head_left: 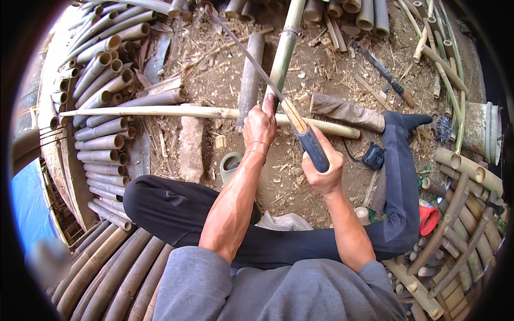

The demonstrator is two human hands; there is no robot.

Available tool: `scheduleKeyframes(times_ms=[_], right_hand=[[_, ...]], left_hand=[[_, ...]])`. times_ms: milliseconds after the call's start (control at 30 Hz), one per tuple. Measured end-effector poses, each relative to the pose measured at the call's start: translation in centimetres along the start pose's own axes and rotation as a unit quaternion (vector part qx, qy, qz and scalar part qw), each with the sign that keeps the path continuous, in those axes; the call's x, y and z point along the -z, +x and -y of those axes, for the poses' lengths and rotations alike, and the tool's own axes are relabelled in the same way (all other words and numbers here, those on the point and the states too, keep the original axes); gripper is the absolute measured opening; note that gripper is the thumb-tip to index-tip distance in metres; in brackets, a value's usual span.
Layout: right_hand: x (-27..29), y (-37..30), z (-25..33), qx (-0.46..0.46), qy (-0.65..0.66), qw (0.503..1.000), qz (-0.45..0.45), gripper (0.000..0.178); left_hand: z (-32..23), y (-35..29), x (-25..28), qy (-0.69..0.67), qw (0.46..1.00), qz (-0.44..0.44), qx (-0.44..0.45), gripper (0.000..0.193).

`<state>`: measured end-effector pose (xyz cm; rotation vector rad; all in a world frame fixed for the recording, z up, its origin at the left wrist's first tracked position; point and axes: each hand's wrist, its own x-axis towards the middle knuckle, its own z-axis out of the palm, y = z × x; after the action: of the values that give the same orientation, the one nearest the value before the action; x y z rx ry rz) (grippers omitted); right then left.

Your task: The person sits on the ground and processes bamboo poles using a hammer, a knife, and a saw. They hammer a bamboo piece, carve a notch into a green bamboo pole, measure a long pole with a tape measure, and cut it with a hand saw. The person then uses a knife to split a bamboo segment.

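Note:
My left hand (261, 123) is closed around the lower end of a green bamboo pole (282, 59), which runs away from me. Under that hand a long pale bamboo pole (182, 111) lies crosswise. In my right hand (325, 166) is the dark-wrapped wooden handle of a hand saw (294, 119). Its long, thin blade slants up to the left, passing over or against the green pole close to my left fingers; actual contact cannot be made out, nor can the teeth. A grey bamboo length (251, 75) lies just left of the green pole.
Cut bamboo tubes (104, 142) are stacked at left, with more at the far side. A brown log (345, 111) touches my right foot. Beyond lies a dark-handled knife (388, 75). A stone block (191, 147), a grey cup (231, 165) and a red container (428, 218) stand around me.

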<state>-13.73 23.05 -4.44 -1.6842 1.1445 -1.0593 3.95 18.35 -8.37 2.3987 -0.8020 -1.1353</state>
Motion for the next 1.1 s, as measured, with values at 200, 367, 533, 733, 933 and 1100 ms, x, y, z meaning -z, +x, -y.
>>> scheduleKeyframes(times_ms=[200,367,533,733,933,1100], right_hand=[[6.8,-8.1,6.2,-0.083,-0.077,0.992,0.06,0.061],[9.2,-12.5,7.9,-0.05,-0.118,0.99,0.067,0.056],[-1.3,0.5,2.8,-0.034,-0.02,0.999,0.015,0.059],[-1.9,-3.0,3.1,-0.006,-0.029,0.998,0.054,0.064],[-7.3,-1.6,3.2,0.01,0.004,1.0,0.024,0.063],[-9.3,-1.9,1.3,0.002,0.009,1.0,-0.017,0.061]], left_hand=[[1.1,1.4,1.1,0.021,0.997,-0.043,-0.062,0.08],[2.9,2.5,1.3,0.015,0.992,-0.075,-0.105,0.083],[2.2,3.5,1.2,0.031,0.991,-0.068,-0.107,0.08],[5.0,1.7,1.8,0.022,0.996,-0.032,-0.086,0.088],[5.6,4.0,7.4,0.031,0.991,-0.055,-0.122,0.056],[6.8,4.1,7.6,0.134,0.971,-0.105,-0.169,0.06]])
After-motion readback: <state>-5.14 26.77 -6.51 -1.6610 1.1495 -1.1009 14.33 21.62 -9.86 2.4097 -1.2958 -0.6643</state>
